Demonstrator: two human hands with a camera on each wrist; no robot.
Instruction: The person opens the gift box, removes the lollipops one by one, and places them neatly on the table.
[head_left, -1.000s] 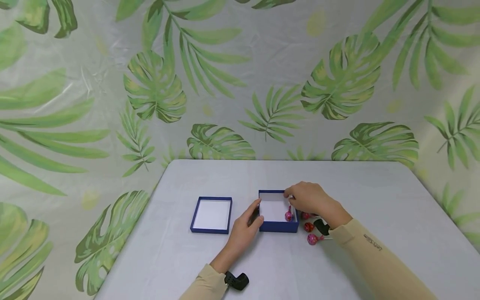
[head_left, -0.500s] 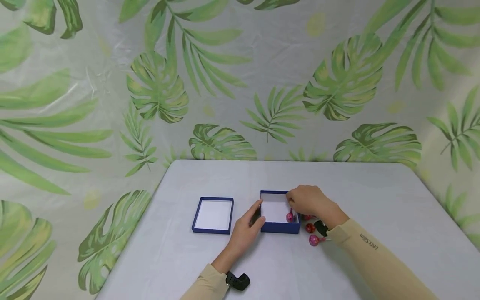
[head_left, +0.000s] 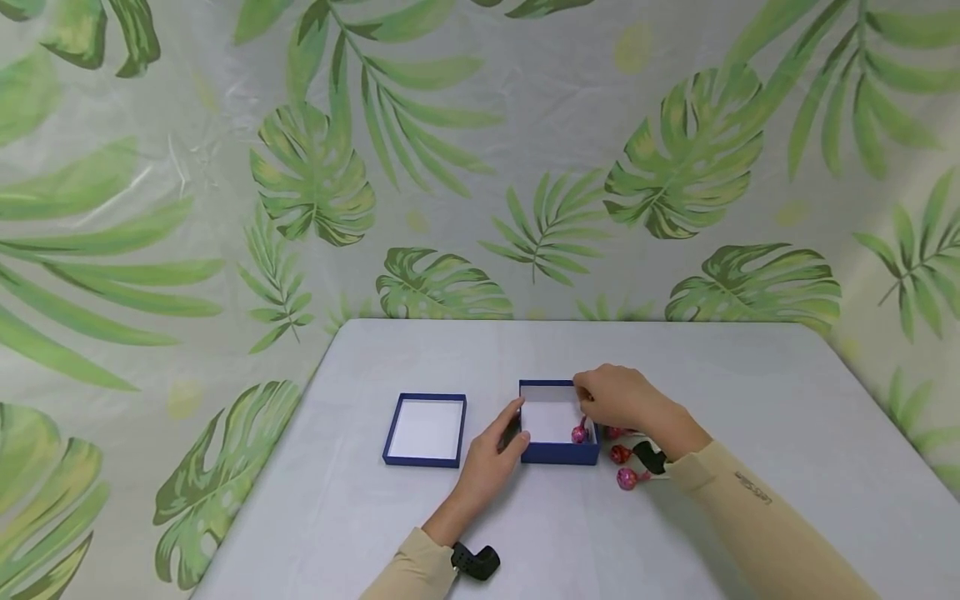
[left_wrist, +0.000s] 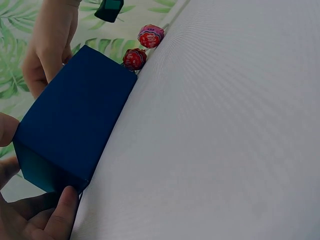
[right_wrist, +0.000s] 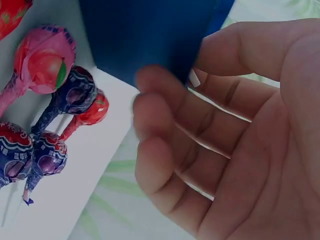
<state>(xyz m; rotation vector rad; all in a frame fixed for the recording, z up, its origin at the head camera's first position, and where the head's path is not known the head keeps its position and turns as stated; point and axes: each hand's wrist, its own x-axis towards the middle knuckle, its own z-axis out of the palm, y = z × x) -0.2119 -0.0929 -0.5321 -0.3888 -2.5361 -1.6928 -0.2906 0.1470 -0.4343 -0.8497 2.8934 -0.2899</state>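
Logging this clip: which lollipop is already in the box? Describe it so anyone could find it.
On the grey table stands an open blue box between both hands. The pink lollipop lies in its right near corner; unlike the other lollipops, it is inside the walls.

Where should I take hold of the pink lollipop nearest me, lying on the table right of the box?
Probably by its stick. The pink lollipop lies flat with its round wrapped head toward the blue box and its thin stick pointing right, toward the right hand. Come from above on the right side and pinch the stick just behind the head.

Bright, even, soft-shadowed light; head view bends at edges, right wrist view blurred.
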